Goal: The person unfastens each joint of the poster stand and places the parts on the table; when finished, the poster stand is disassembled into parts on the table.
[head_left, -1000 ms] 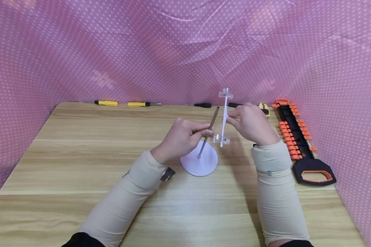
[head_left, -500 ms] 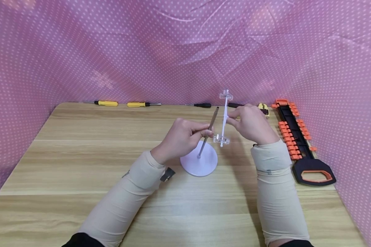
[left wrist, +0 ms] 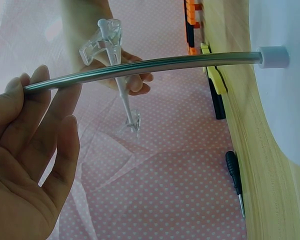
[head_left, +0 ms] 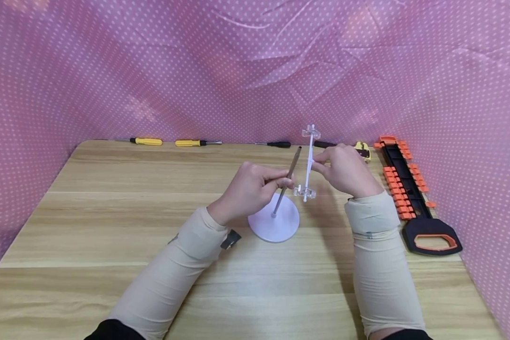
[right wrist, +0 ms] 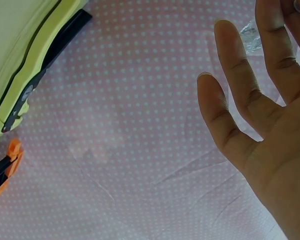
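Note:
A thin metal rod (head_left: 294, 163) rises, leaning slightly right, from a socket on a round white base (head_left: 274, 232) that lies on the table. My left hand (head_left: 248, 189) pinches this rod between thumb and fingers; in the left wrist view the grip (left wrist: 37, 95) is at its free end. To the right, my right hand (head_left: 348, 172) pinches the middle of a white bar (head_left: 309, 158), which carries a clear plastic clip (head_left: 304, 191) at each end. The bar is beside the rod's upper end, apart from it. In the right wrist view, a clear clip (right wrist: 251, 37) shows behind the fingers.
Along the back edge lie two yellow screwdrivers (head_left: 148, 141), a black screwdriver (head_left: 279, 145) and a yellow-and-black tool (head_left: 362, 150). At the right edge is a long black holder with orange clips (head_left: 408, 184) and a handle. Pink dotted cloth (head_left: 255, 71) surrounds the table.
The far end of the white bar has dipped very slightly in the right hand. The left hand, rod and base look the same.

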`<move>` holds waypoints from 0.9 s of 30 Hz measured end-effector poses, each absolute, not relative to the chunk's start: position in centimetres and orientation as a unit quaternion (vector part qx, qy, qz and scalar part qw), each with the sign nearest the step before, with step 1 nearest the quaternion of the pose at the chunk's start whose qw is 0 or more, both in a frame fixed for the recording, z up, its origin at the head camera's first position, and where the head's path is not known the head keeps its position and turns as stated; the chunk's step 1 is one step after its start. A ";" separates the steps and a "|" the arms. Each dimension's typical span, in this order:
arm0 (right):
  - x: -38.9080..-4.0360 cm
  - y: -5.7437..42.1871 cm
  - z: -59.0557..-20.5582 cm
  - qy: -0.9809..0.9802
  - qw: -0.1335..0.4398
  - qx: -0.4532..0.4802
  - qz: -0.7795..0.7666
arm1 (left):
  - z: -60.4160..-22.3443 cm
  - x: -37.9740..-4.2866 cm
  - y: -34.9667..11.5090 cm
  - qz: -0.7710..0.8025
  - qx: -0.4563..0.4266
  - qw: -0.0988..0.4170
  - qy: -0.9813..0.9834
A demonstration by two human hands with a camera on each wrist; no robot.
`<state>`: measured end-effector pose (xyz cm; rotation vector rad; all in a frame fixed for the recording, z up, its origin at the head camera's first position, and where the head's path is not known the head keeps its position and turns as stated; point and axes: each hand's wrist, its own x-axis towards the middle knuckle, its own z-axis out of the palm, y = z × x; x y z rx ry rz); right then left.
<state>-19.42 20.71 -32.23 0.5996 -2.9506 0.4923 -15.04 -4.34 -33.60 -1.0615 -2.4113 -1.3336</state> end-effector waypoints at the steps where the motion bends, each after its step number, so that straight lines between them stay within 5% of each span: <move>1: -19.4 20.7 -32.3 -0.966 0.046 0.197 0.162 | -33.6 -15.1 -4.3 -0.450 -0.358 0.094 -0.813; 27: -19.9 20.8 -32.9 -0.968 0.031 0.190 0.161 | -33.6 -15.0 -4.4 -0.455 -0.354 0.093 -0.811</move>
